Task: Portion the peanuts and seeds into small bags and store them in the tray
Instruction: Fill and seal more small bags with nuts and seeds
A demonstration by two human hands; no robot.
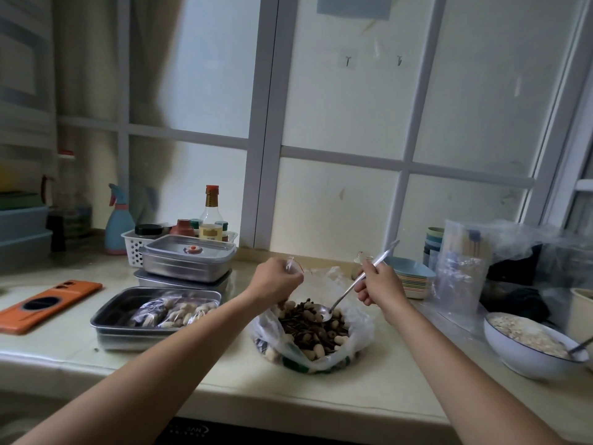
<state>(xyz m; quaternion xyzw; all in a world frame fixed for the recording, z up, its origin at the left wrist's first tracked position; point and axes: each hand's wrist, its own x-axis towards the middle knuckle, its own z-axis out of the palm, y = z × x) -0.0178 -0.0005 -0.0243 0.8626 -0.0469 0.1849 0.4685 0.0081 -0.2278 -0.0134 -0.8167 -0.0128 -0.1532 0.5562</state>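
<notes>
Two bare hands work above the pale counter (pixel 224 377). The left hand (pixel 277 279) is curled, pinching a crumpled piece of clear plastic (pixel 291 264); whether this is a small bag cannot be told. The right hand (pixel 380 287) grips the handle of a long metal spoon (pixel 348 289), whose bowl rests on the peanuts and dark seeds (pixel 308 330) heaped in a large open clear plastic bag (pixel 359 329) on the counter. Just left of it, a rectangular steel tray (pixel 106 311) holds filled clear bags of peanuts (pixel 175 311). An orange phone (pixel 48 303) lies farther left, and a white bowl of oats (pixel 526 351) stands to the right.
</notes>
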